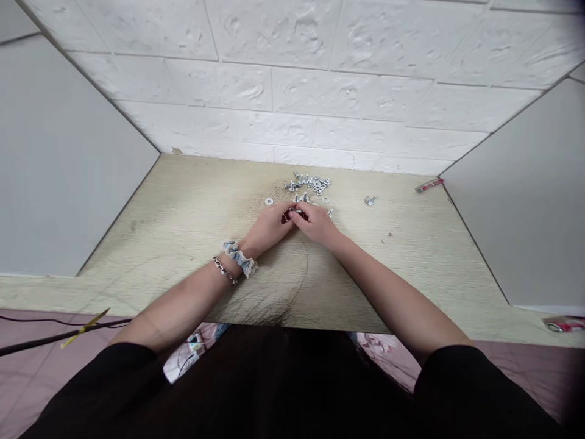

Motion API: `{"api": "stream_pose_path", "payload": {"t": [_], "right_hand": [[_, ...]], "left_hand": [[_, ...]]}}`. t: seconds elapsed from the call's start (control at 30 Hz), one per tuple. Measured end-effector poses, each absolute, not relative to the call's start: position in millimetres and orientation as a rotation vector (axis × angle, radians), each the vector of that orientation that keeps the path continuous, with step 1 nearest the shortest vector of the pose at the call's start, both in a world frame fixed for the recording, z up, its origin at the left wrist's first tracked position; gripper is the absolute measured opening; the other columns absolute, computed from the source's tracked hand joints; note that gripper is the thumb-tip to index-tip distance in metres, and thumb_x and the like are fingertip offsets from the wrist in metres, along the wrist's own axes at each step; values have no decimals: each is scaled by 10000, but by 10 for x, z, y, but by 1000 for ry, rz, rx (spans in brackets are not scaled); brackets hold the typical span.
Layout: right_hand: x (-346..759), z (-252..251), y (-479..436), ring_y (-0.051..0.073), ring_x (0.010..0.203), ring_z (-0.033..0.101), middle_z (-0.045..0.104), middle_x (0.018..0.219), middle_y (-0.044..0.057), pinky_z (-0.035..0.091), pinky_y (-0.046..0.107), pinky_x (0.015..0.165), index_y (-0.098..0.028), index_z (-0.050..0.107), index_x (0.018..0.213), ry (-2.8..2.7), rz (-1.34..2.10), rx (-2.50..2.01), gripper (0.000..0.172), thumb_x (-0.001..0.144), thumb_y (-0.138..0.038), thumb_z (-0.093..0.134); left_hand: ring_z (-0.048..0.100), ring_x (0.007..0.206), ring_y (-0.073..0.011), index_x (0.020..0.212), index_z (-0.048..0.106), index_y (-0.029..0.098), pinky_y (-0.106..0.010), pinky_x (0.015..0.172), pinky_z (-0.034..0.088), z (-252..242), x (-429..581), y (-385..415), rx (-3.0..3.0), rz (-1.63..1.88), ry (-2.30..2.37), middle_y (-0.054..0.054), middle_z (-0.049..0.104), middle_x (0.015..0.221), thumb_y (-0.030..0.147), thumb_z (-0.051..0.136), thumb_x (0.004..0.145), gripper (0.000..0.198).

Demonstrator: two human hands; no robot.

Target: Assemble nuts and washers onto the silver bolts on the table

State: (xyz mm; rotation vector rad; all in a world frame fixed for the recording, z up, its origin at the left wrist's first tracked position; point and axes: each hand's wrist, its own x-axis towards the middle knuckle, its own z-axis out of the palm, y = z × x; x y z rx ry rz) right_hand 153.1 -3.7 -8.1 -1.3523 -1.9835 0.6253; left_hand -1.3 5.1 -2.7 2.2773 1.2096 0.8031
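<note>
My left hand (pixel 273 224) and my right hand (pixel 316 224) meet over the middle of the tabletop, fingertips touching. Both are closed in a pinch around a small silvery bolt (pixel 298 211), which the fingers mostly cover. Just beyond the fingertips stand a few bolts (pixel 304 197). A flat washer (pixel 269 201) lies left of the hands, and another washer (pixel 325 200) is to their right. Close to my right hand, one more bolt (pixel 330 213) shows partly.
Farther back is a loose pile of bolts, nuts and washers (pixel 316 183). A bolt with a washer (pixel 370 200) sits apart on the right. Red-and-silver battery-like cylinders (pixel 429 185) lie near the right panel. A white brick-patterned wall (pixel 301 91) and grey side panels (pixel 68 152) enclose the tabletop (pixel 183 201).
</note>
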Motion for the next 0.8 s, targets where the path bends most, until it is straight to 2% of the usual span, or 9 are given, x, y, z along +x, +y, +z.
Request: {"api": "stream_pose_path", "payload": {"t": [0.5, 0.8], "right_hand": [[1535, -100, -35, 147, 670, 502, 611, 736, 12, 333, 266, 618, -184, 571, 780, -2005, 631, -1367, 213, 854, -349, 457], [1534, -88, -41, 148, 668, 506, 612, 738, 17, 335, 265, 619, -180, 587, 810, -2018, 615, -1362, 224, 863, -349, 450]], "left_hand": [[596, 782, -166, 1015, 605, 166, -276, 704, 445, -31, -17, 52, 2321, 732, 1161, -41, 664, 882, 183, 472, 814, 242], [599, 802, -168, 1031, 612, 164, -277, 732, 449, -29, -12, 50, 2308, 739, 1158, -45, 669, 914, 183, 471, 811, 262]]}}
